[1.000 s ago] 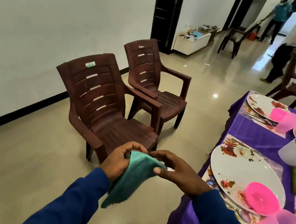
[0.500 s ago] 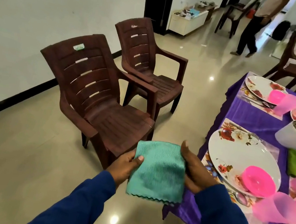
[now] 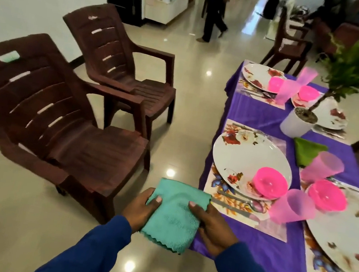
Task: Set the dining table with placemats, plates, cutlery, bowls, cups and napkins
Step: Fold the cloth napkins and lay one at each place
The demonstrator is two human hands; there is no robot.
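right now i hold the folded teal napkin (image 3: 174,215) in both hands, low at 6 o'clock, just off the near left corner of the table (image 3: 273,249). my left hand (image 3: 140,212) grips its left edge with the thumb on top, and my right hand (image 3: 212,227) clasps its right edge, thumb laid across the cloth. the napkin's far right corner is at the near edge of the floral placemat (image 3: 232,211), though i cannot tell if it touches; its scalloped hem hangs over the floor.

at 3 o'clock the purple table edge runs away from me. on the nearest placemat sit a white plate (image 3: 245,160), a pink bowl (image 3: 269,183) on it, a spoon (image 3: 250,202) along the near side, and a pink cup (image 3: 292,206) just beside the bowl. a green napkin (image 3: 308,149) lies further in, near the white plant pot (image 3: 296,124).

at 10 o'clock two brown chairs (image 3: 64,127) stand apart from the table, leaving an open strip of shiny floor between their arms and the cloth edge.

compared with half a second ago, the napkin is nearer the table corner, my right thumb is now on top of it, and more of the table shows, including the plant.
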